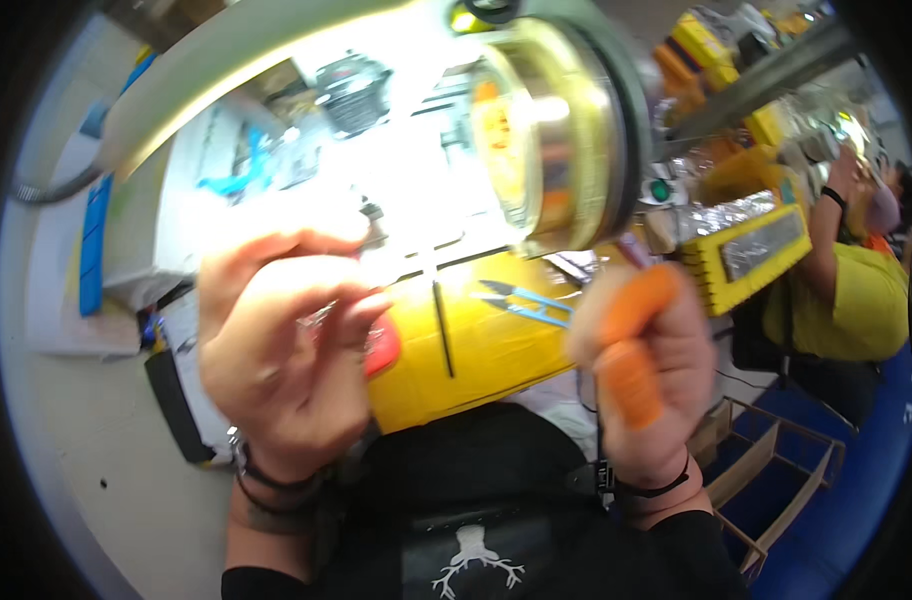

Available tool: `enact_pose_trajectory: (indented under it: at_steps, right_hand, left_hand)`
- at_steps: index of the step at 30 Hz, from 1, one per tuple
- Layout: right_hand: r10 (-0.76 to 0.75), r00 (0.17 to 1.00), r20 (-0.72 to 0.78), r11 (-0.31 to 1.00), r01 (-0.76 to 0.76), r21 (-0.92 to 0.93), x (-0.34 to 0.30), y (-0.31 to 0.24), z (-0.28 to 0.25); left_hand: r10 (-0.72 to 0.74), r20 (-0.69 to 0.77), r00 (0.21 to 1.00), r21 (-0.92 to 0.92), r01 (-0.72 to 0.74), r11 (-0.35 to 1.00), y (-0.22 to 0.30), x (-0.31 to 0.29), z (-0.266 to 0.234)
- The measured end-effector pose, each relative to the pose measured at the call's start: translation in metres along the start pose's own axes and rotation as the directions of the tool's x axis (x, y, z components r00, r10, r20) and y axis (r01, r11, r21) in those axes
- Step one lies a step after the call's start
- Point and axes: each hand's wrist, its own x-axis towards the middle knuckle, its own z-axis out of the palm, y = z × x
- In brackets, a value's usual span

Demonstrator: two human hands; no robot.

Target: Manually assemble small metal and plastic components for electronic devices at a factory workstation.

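My left hand (286, 350) is raised over the left part of the work surface, thumb and fingertips pinched together. What they hold, if anything, is too small and washed out to tell. A small dark piece (373, 222) shows just beyond the fingertips, and a red rounded object (381, 345) lies partly hidden behind the hand. My right hand (661, 370), blurred, is closed with orange finger covers on two digits; its contents are hidden. Beside it, blue-handled snips (529, 304) lie on a yellow surface (486, 350). A thin black stick (443, 330) lies between the hands.
A large round drum-shaped object with clear yellowish sides (566, 130) stands ahead, under a bright curved lamp (266, 70). Yellow bins (756, 255) line the right. A person in a yellow top (846, 300) sits beyond them. A wooden divided frame (776, 470) is at lower right.
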Motion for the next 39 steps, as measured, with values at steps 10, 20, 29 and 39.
enact_pose_trajectory:
  at_steps: [10, 20, 29, 39]
  right_hand:
    - [-0.512, 0.569, -0.644, 0.729, -0.109, -0.676, 0.068, -0.033, -0.194]
    - [-0.668, 0.685, -0.292, 0.697, 0.438, -0.567, 0.061, -0.084, -0.302]
    - [-0.396, 0.844, 0.362, 0.910, 0.413, 0.032, 0.065, -0.042, -0.044]
    - [-0.655, 0.645, 0.394, 0.658, 0.743, -0.124, 0.110, -0.009, 0.012]
  left_hand:
    - [-0.054, -0.092, 0.994, -0.432, 0.009, 0.902, -0.040, -0.011, 0.019]
    - [0.070, -0.076, 0.995, -0.398, -0.095, 0.913, -0.056, -0.020, 0.023]
    - [0.248, -0.041, 0.968, -0.271, -0.250, 0.929, -0.049, 0.001, 0.012]
    - [0.205, 0.001, 0.979, -0.270, -0.197, 0.942, -0.050, -0.001, 0.010]
